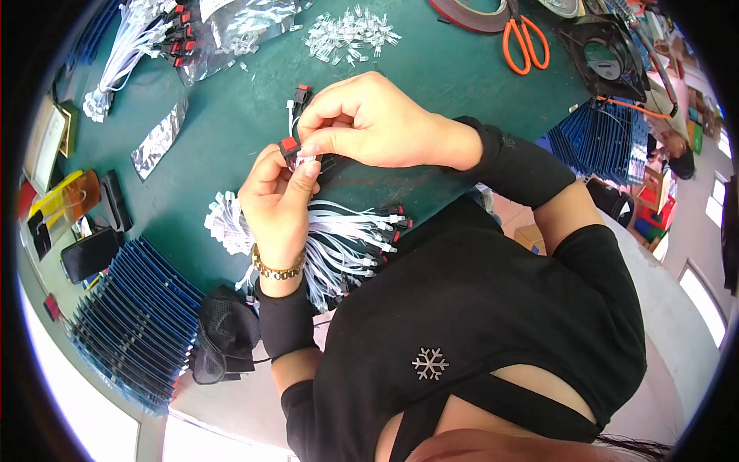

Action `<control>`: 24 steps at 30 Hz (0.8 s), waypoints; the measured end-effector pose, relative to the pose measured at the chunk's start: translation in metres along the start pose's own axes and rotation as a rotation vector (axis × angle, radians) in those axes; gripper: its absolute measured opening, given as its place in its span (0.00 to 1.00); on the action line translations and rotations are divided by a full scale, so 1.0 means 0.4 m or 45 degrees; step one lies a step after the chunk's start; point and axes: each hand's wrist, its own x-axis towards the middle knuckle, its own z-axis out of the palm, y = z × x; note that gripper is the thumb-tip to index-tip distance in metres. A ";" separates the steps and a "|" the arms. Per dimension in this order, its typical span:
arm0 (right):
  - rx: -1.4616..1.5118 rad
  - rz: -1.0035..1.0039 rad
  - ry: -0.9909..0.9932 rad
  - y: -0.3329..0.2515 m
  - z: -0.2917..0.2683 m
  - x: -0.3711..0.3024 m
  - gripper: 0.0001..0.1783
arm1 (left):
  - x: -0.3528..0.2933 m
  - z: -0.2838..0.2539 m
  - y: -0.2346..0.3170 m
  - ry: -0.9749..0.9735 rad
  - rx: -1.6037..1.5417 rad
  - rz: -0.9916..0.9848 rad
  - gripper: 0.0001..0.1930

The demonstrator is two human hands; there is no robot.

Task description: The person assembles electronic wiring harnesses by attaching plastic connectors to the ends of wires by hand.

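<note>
My left hand [279, 192], with a gold-coloured bracelet at its wrist, pinches a small black switch with a red button [289, 145] between thumb and fingers. Close against it, my right hand [373, 119] has its thumb and forefinger pressed together at the switch's end. A tiny whitish piece shows between the fingertips, too small to make out. Just beyond the hands lies another black switch [301, 95] on white wires. Under and beside my left forearm spreads a bundle of white wire leads [339, 239] with black and red switches at their ends.
On the green table [231, 100] are a heap of small clear plastic pieces [350, 35], a clear bag [239, 38], a foil strip [159, 144] and more wired switches [138, 38]. Orange-handled scissors [526, 46] lie far right. Stacked blue panels [138, 316] stand at left.
</note>
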 end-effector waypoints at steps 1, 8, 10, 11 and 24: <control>0.035 0.013 0.020 0.001 0.005 -0.001 0.05 | 0.000 0.001 0.002 0.025 -0.035 -0.015 0.04; -0.013 -0.227 0.125 0.005 0.017 -0.008 0.04 | -0.003 0.012 -0.008 0.125 -0.119 0.036 0.05; 0.058 -0.200 0.059 0.016 0.004 0.001 0.04 | -0.001 0.009 -0.007 0.122 -0.157 -0.014 0.06; 0.134 -0.170 -0.006 0.021 -0.007 0.008 0.04 | -0.001 0.008 -0.005 0.119 -0.192 -0.070 0.07; -1.055 -0.299 0.293 0.056 -0.140 0.088 0.06 | 0.007 0.011 0.002 0.065 -0.244 -0.139 0.10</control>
